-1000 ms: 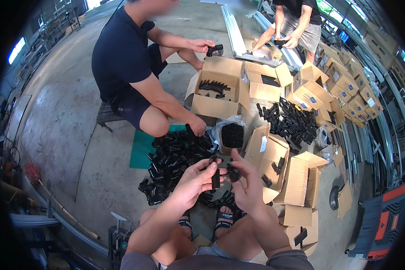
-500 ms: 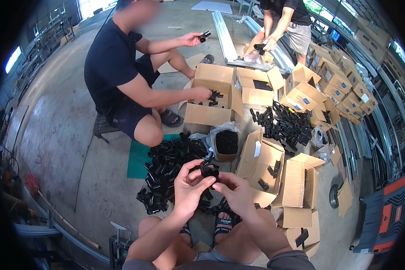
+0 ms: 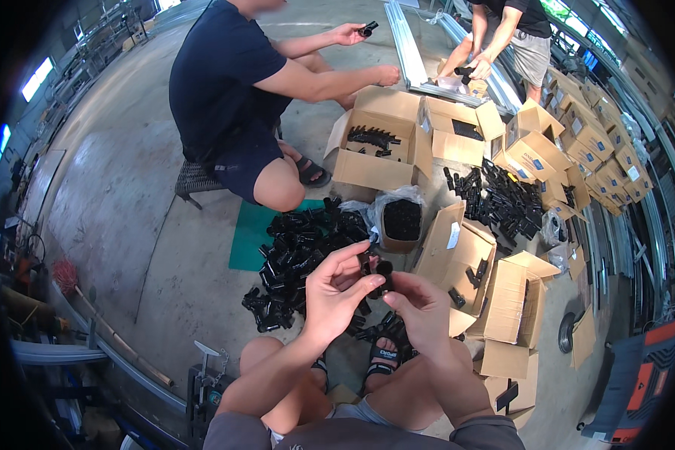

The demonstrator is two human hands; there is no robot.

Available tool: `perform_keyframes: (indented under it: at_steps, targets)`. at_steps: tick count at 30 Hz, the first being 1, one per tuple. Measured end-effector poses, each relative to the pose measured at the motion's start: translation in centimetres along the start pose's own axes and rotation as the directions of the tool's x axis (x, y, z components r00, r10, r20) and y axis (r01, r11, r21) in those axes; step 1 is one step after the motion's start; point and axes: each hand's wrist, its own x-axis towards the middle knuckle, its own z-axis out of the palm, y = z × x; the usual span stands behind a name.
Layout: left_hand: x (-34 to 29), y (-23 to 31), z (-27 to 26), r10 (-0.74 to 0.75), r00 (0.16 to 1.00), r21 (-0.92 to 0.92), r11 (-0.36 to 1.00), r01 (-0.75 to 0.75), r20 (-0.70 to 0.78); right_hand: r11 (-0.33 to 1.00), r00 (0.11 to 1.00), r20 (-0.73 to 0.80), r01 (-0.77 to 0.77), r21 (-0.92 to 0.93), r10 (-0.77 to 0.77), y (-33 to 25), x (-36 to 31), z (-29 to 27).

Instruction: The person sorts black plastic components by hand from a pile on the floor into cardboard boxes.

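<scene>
Between my two hands is a black tubular pipe fitting (image 3: 383, 270), its round open end facing up. My left hand (image 3: 339, 291) pinches it from the left, thumb in front and fingers behind. On the other side, the closed fingers and thumb of my right hand (image 3: 424, 306) grip its lower right part. My fingers partly cover the fitting. Just beyond my left hand lies a heap of similar black fittings (image 3: 300, 244), partly over a green mat (image 3: 246, 244). A plastic-lined carton of small black parts (image 3: 402, 220) stands past my fingertips.
Open cartons (image 3: 457, 259) stand to my right, some holding black parts. More black pieces (image 3: 502, 199) lie behind them. A co-worker (image 3: 225, 97) sits at far left by a carton (image 3: 375, 171); another person (image 3: 506, 34) bends over metal profiles (image 3: 406, 49). Stacked boxes (image 3: 589, 139) line the right.
The fitting has turned in my fingers, so its round opening shows. The seated co-worker's hand has come out of the carton, where a row of black parts is visible. The whole view has shifted.
</scene>
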Motion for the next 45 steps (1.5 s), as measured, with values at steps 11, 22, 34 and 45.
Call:
perform_keyframes:
  at_steps: [11, 22, 34, 45]
  targets:
    - [-0.2, 0.2, -0.1, -0.010, 0.994, -0.153, 0.988, 0.026, 0.105, 0.980, 0.988, 0.016, 0.152, -0.132, -0.151, 0.8, 0.3, 0.2]
    - [-0.4, 0.4, -0.9, 0.093, 0.992, -0.001, 0.996, -0.093, 0.090, 0.905, 0.939, 0.112, 0.342, -0.253, -0.324, 0.8, 0.5, 0.4]
    - [-0.8, 0.3, 0.3, -0.117, 0.993, -0.240, 0.963, 0.121, 0.031, 0.999, 0.994, 0.100, 0.034, 0.026, -0.036, 1.9, 0.6, 1.3]
    - [1.5, 1.3, -3.2, -0.306, 0.917, -0.343, 0.916, 0.210, -0.257, 0.937, 0.995, -0.100, -0.039, -0.348, 0.005, 1.3, 11.9, -3.3]
